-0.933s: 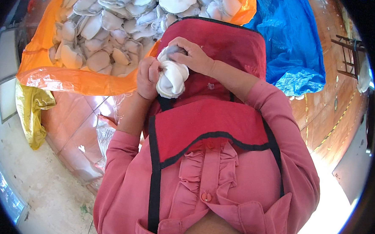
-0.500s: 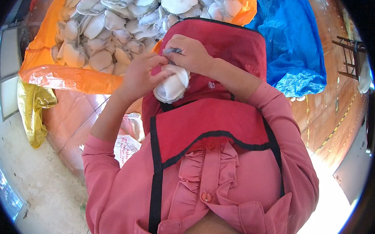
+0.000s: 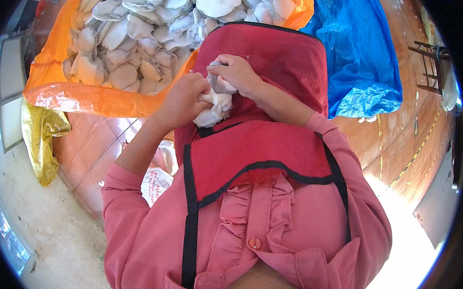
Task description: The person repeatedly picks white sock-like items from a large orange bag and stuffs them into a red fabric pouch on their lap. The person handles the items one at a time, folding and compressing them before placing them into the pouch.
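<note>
My left hand (image 3: 184,101) is closed around the near part of a soft white padded fabric piece (image 3: 216,111), which is crumpled and bunched over my lap. At the far end of that piece, the fingers of my right hand (image 3: 240,76) are pinched on its greyish edge. Both hands are close together above a red apron (image 3: 278,58) with black trim. Whether a small tool is also in my right fingers cannot be made out. Beyond my left hand lies a big heap of similar white, oval padded pieces (image 3: 124,76).
The heap rests on an orange plastic sheet (image 3: 95,102). A blue plastic sheet (image 3: 359,52) spreads to the right, and a yellow bag (image 3: 42,145) lies at the left. A white bag with red print (image 3: 153,185) sits under my left forearm. A dark wooden stool (image 3: 429,66) stands far right.
The padded piece has gone from smooth and rounded to bunched and crumpled. My right hand has come down slightly toward me, and my left fingers have closed more tightly on the piece.
</note>
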Available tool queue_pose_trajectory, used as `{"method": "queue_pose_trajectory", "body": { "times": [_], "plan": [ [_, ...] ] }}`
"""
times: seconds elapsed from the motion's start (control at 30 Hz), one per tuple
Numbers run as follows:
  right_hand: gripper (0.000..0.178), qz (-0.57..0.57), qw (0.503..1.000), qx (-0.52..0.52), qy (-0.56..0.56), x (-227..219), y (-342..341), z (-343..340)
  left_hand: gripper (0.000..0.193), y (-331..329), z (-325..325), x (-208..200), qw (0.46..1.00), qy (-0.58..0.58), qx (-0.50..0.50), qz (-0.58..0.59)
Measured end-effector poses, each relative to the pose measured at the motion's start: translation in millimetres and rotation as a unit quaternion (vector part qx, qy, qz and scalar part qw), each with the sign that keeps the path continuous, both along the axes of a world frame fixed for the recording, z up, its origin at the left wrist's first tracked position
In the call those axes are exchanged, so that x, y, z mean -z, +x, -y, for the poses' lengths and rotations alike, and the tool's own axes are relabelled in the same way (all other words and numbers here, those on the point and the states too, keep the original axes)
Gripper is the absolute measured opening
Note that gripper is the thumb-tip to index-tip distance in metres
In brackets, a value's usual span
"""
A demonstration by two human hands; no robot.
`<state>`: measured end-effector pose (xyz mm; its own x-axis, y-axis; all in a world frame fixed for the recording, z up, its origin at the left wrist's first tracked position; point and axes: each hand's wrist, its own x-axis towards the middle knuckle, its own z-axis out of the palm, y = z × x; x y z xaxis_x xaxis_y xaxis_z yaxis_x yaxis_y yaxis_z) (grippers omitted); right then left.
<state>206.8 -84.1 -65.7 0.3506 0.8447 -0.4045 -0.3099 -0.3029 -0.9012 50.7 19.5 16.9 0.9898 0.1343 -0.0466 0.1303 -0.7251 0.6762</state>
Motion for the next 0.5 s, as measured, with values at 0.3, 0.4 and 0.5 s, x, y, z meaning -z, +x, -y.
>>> {"method": "queue_pose_trajectory", "body": {
  "times": [0.3,0.4,0.5],
  "plan": [
    [0.011,-0.159,0.986,0.030,-0.032,11,-4,7,0.026,-28,16,34,0.982,0.074,-0.005,0.174],
    [0.010,-0.129,0.988,-0.036,0.071,36,1,14,0.028,-31,23,34,0.967,0.108,-0.015,0.231],
    [0.012,-0.054,0.996,-0.043,0.059,38,-3,12,0.032,-24,20,16,0.986,0.081,-0.026,0.145]
  ]
}}
